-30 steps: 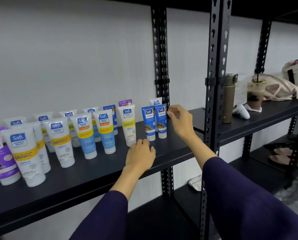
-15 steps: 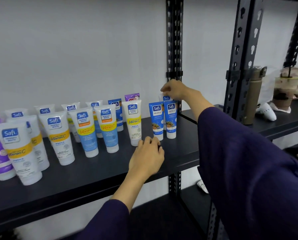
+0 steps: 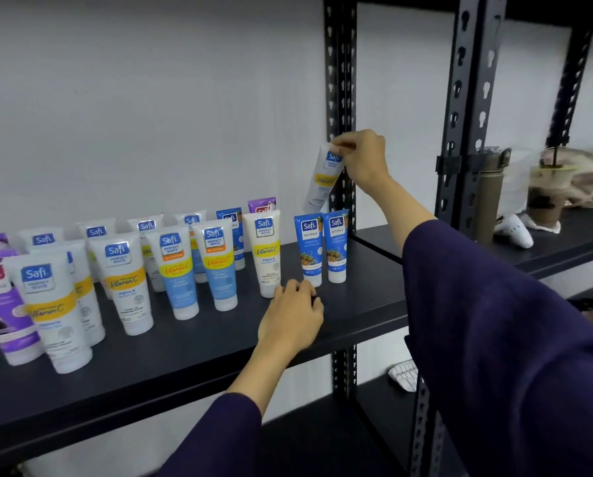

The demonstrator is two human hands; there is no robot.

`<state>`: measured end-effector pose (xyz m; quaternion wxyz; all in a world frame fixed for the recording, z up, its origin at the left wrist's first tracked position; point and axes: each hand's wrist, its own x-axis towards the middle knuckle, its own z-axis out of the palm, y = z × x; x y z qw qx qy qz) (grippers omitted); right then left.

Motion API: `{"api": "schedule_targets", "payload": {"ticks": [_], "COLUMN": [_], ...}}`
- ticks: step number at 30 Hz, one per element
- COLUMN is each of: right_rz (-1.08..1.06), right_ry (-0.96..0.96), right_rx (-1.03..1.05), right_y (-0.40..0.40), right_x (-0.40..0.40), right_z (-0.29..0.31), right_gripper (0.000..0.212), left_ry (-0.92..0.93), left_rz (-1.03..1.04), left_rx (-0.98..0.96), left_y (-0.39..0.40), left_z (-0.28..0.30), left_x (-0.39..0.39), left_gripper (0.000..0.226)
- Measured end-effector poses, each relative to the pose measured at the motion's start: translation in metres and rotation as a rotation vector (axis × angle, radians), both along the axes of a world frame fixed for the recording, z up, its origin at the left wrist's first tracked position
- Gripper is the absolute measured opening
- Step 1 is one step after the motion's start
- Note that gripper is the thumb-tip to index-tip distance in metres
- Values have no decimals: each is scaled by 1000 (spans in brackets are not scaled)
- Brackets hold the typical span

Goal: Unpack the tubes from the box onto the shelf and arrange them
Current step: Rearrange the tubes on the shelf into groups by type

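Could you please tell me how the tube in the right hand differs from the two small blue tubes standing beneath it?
The lifted tube is white with a yellow band; the blue tubes are blue. It hangs tilted, pinched by the right hand; they stand upright on the shelf. It looks longer. All carry the Safi logo.

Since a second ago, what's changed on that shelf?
The right hand reached behind the two blue tubes, took hold of a white tube and lifted it, tilted, above them. The left hand stayed resting on the shelf; the other tubes kept their places.
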<state>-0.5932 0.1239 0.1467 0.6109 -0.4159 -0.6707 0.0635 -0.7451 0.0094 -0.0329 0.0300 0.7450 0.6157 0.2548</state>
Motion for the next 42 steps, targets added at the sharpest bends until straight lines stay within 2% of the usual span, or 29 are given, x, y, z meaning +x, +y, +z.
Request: {"api": "schedule_targets", "payload": {"ticks": [4, 8, 10, 13, 15, 17, 19, 20, 25, 29, 32, 34, 39, 42], "right_rz": [38, 145, 245, 393, 448, 505, 542, 558, 720, 735, 726, 713, 773, 783], "right_ry": [226, 349, 367, 246, 110, 1, -17, 7, 232, 194, 189, 198, 101, 66], "right_rx": [50, -14, -76, -164, -204, -247, -275, -273, -307, -438, -426, -419, -460, -450], "right_y": [-29, -55, -71, -97, -110, -118, -125, -129, -143, -143, -145, -148, -155, -158], "right_x": [0, -5, -14, -35, -53, -74, -95, -105, -140, -166, -178, -182, -192, -205], "right_z": [12, 12, 8, -3, -17, -35, -54, -63, -100, -134, -148, -150, -160, -160], "right_gripper": [13, 14, 14, 14, 15, 15, 15, 16, 26, 46, 40, 37, 33, 34], "left_ry": [-114, -385, -448, -462, -490, -606, -667, -658, -743, -820, -742, -646, -292, -210], "left_rz": [-52, -35, 28, 94, 76, 3, -44, -43, -72, -72, -72, 3, 428, 596], "left_rx": [99, 421, 620, 827, 785, 564, 364, 325, 300, 261, 207, 222, 572, 631], "left_y": [-5, -25, -39, -57, -68, -76, -79, -80, -90, -96, -105, -116, -153, -162], "left_z": [4, 15, 24, 37, 40, 40, 37, 34, 21, 22, 21, 13, -11, -20], "left_x": [-3, -12, -21, -43, -60, -76, -90, -98, -133, -155, -169, -179, -218, -247], "left_gripper": [25, 21, 27, 43, 54, 62, 56, 48, 37, 34, 31, 24, 17, 12]}}
